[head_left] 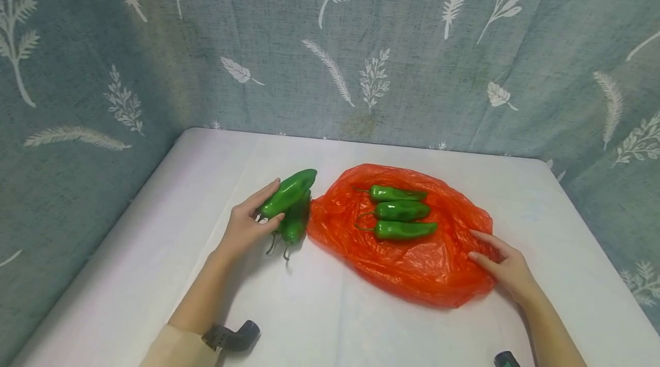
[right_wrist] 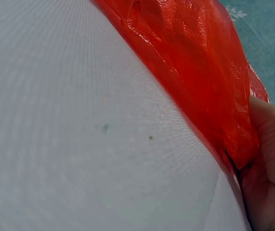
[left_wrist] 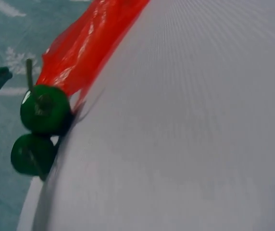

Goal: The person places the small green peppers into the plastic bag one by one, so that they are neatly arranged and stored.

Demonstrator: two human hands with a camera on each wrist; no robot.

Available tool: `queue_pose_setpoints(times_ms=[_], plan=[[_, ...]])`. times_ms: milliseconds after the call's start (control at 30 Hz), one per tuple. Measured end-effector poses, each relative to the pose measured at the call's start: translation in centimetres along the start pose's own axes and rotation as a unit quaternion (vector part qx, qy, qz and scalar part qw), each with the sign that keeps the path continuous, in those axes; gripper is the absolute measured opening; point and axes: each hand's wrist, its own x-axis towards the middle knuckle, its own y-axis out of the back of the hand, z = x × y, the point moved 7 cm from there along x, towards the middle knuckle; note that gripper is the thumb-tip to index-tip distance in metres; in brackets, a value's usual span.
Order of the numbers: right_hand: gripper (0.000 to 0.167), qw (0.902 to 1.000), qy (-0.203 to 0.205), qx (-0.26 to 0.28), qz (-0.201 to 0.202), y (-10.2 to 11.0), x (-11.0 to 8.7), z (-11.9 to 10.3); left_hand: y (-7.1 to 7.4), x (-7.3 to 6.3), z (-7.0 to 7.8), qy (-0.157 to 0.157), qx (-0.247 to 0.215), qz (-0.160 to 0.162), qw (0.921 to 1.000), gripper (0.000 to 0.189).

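In the head view my left hand (head_left: 250, 221) pinches a green pepper (head_left: 289, 190) between thumb and fingers, tilted above the table. Beneath it lie two more green peppers (head_left: 295, 225), their stems toward me; one is mostly hidden. Both lower peppers (left_wrist: 45, 109) show stem-end on in the left wrist view, beside the bag. A crumpled red plastic bag (head_left: 412, 275) is spread on the table with three green peppers (head_left: 402, 210) lying side by side on it. My right hand (head_left: 507, 269) grips the bag's right edge, the thumb on top (right_wrist: 272, 144).
The table has a white cover (head_left: 309, 310). A grey-green curtain (head_left: 289, 40) with white leaf patterns hangs behind it and along both sides. A dark device (head_left: 234, 337) is strapped on my left wrist; part of another (head_left: 505, 359) shows near my right arm.
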Motion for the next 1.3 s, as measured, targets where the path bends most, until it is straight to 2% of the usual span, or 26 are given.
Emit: queue_pose_setpoints(times_ms=[200,333,467,633,767,833,1000,1167,1300], plan=[[0.059,1.0,0.0,0.0,-0.001,0.0,0.1,0.0,-2.0,1.1,0.6,0.021,0.017,-0.046,0.9986,0.063],[0.059,1.0,-0.003,0.0,-0.001,0.0,0.1,0.1,-3.5,1.7,1.0,0.029,0.013,-0.071,0.997,0.063],[0.06,0.9999,-0.01,0.004,0.0,0.0,0.1,0.2,-4.8,2.1,1.0,0.049,-0.019,-0.105,0.993,0.061],[0.06,0.9999,-0.011,0.007,-0.001,-0.1,0.1,0.1,-6.4,2.5,1.0,0.09,-0.071,-0.163,0.98,0.058],[0.06,1.0,-0.007,0.004,0.0,-0.1,0.1,0.0,-7.6,2.8,1.3,0.095,-0.094,-0.189,0.9729,0.057],[0.06,1.0,-0.007,0.003,0.0,-0.1,0.1,0.1,-8.2,3.0,1.6,0.085,-0.097,-0.196,0.9721,0.057],[0.06,1.0,-0.008,0.004,0.0,0.0,0.1,0.1,-9.8,3.4,2.2,0.058,-0.07,-0.222,0.9708,0.058],[0.061,0.9999,-0.01,0.008,0.001,0.0,0.1,0.1,-11.3,3.9,2.8,0.064,-0.06,-0.244,0.9659,0.057],[0.06,1.0,-0.005,0.006,0.001,-0.1,0.1,0.0,-12.5,4.3,3.2,0.079,-0.086,-0.253,0.9603,0.058]])
